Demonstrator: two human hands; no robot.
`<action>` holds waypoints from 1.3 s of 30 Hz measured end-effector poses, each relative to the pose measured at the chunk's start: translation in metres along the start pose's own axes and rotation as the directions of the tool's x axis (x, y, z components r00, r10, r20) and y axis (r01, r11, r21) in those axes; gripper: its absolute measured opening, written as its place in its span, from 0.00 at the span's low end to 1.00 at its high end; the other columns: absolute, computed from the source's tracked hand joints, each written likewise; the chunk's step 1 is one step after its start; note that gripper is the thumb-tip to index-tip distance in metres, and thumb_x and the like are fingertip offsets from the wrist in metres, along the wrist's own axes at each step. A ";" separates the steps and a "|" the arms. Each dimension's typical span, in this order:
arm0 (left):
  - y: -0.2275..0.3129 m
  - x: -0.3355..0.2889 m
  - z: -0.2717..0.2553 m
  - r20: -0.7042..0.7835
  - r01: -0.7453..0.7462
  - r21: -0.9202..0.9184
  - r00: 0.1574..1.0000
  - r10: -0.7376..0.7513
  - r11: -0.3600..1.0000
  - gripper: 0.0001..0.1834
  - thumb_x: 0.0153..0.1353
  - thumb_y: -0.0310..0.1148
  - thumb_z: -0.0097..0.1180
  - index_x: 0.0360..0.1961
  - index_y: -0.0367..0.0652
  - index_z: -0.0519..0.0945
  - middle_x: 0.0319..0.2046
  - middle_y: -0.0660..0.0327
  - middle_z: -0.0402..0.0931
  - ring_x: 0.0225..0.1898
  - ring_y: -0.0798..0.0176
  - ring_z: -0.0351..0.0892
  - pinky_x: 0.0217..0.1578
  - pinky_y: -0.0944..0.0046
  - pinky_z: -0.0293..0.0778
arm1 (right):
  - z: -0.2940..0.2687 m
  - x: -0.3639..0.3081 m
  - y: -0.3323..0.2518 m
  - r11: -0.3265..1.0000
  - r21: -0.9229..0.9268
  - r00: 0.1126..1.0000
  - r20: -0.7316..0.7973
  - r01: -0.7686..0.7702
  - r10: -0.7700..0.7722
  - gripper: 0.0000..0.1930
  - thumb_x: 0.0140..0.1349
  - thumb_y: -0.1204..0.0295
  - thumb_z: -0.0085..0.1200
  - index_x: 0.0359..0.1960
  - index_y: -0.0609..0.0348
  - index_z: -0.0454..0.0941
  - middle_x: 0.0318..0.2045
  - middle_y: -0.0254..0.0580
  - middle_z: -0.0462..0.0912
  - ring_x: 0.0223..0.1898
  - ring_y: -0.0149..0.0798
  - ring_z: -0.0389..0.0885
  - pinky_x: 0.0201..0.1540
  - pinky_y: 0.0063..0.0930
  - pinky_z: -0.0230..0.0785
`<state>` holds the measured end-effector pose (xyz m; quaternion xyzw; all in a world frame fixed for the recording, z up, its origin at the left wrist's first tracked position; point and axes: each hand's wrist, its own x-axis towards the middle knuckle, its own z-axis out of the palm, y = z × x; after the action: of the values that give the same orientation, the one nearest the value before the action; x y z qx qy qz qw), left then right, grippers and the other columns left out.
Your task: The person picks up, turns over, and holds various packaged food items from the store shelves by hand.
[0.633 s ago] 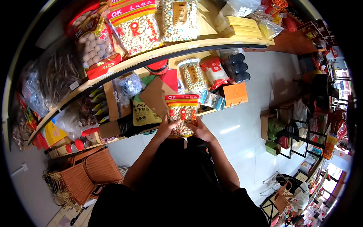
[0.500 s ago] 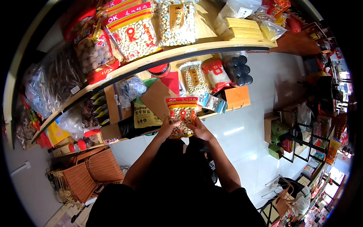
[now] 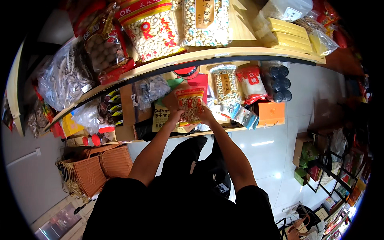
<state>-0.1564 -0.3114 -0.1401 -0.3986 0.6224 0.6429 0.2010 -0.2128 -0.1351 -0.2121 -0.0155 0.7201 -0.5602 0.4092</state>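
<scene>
Between both hands I hold a clear bag of cashew nuts (image 3: 189, 107) with a red and yellow top band. My left hand (image 3: 175, 117) grips its left edge and my right hand (image 3: 206, 115) its right edge. The bag is upright over the lower shelf, in front of a brown cardboard piece (image 3: 171, 101) and a red sheet (image 3: 199, 81). A yellow-green pouch (image 3: 161, 118) lies just left of my left hand. To the right of my right hand is a blue and white packet (image 3: 242, 116), below a bag of pale round seeds (image 3: 227, 89).
The upper shelf's edge (image 3: 224, 52) curves over the lower shelf, carrying larger cashew bags (image 3: 154, 38) and yellow blocks (image 3: 291, 36). Dark-lidded jars (image 3: 278, 85) and an orange box (image 3: 272, 113) stand at the lower shelf's right. Wicker baskets (image 3: 86, 173) sit lower left.
My hands have carried the cashew bag forward, away from my body and in over the lower shelf. The view has shifted, and the shelves appear nearer.
</scene>
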 end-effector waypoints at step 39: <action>-0.071 -0.143 -0.105 -0.159 -0.268 -0.692 0.962 0.221 0.670 0.04 0.59 0.30 0.49 0.33 0.43 0.69 0.28 0.59 0.78 0.31 0.64 0.79 0.37 0.62 0.74 | -0.099 -0.170 0.088 0.805 0.268 0.781 -0.216 -0.530 0.586 0.17 0.62 0.64 0.47 0.51 0.56 0.69 0.31 0.49 0.78 0.25 0.43 0.77 0.26 0.36 0.73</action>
<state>0.0103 -0.3677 -0.0669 -0.3777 0.3816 0.8403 -0.0746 -0.1215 0.0579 -0.1831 0.3205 0.6859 -0.4761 0.4473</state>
